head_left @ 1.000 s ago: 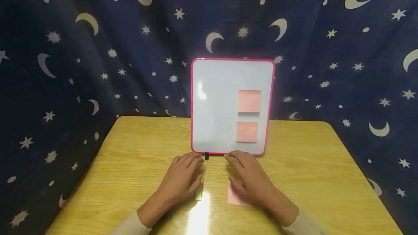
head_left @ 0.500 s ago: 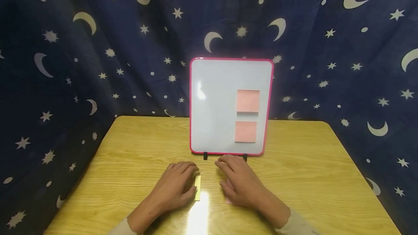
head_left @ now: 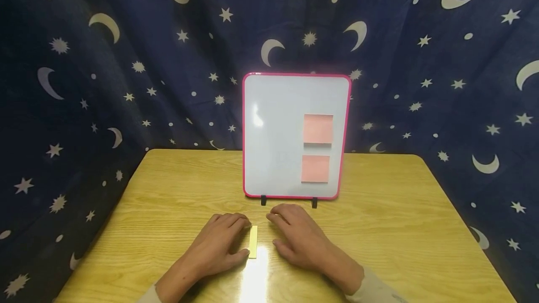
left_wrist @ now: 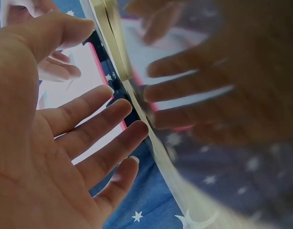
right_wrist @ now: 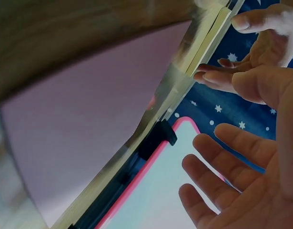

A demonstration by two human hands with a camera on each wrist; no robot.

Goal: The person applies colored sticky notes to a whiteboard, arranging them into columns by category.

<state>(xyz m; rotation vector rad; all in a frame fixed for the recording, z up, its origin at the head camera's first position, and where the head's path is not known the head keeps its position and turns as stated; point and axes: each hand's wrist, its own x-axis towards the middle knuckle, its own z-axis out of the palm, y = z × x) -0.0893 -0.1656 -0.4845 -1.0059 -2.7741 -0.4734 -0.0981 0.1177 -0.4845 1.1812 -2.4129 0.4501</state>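
My left hand lies low over the table with relaxed fingers, thumb tip and fingertips right at a narrow yellow sticky-note pad. Across from it, my right hand hovers with loosely bent fingers and nothing between them. A pink sticky note lies on the table beneath the right hand; in the head view the hand hides it. Beyond both hands stands a pink-framed whiteboard. On its right half are an upper pink note and a lower pink note.
Two black stand feet hold the whiteboard's bottom edge. The wooden table is glossy, with a bright reflection near the front. A dark blue curtain with moons and stars hangs behind and along the sides.
Both hands have drawn back from the board and shifted left. More of the yellow pad shows, while the right hand now covers the pink note on the table.
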